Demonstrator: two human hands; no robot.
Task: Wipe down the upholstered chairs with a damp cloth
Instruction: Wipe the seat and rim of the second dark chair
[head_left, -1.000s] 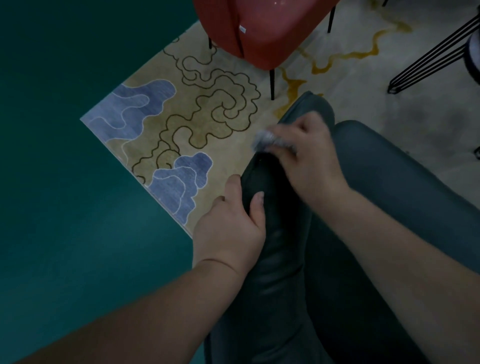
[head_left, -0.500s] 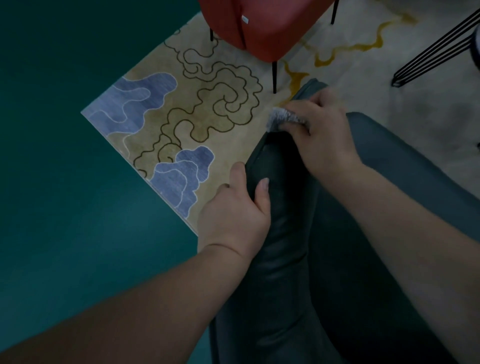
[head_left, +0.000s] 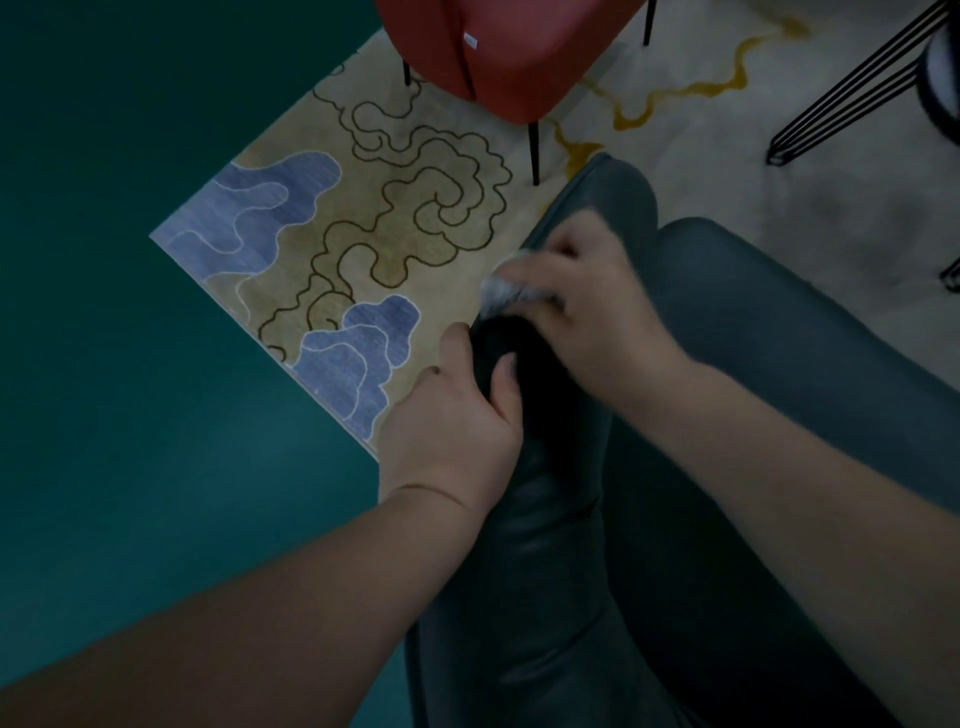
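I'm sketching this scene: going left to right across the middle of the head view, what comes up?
Green floor → patterned rug → left hand → grey cloth → right hand → dark chair.

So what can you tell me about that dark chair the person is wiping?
The dark chair fills the lower right of the view. It looks like smooth, slightly glossy blue-grey leather or faux leather, with a rounded padded edge running toward the rug. The left hand grips that edge, thumb on the inner side. The right hand, blurred, presses a small pale cloth onto the edge further along. Its legs are hidden.
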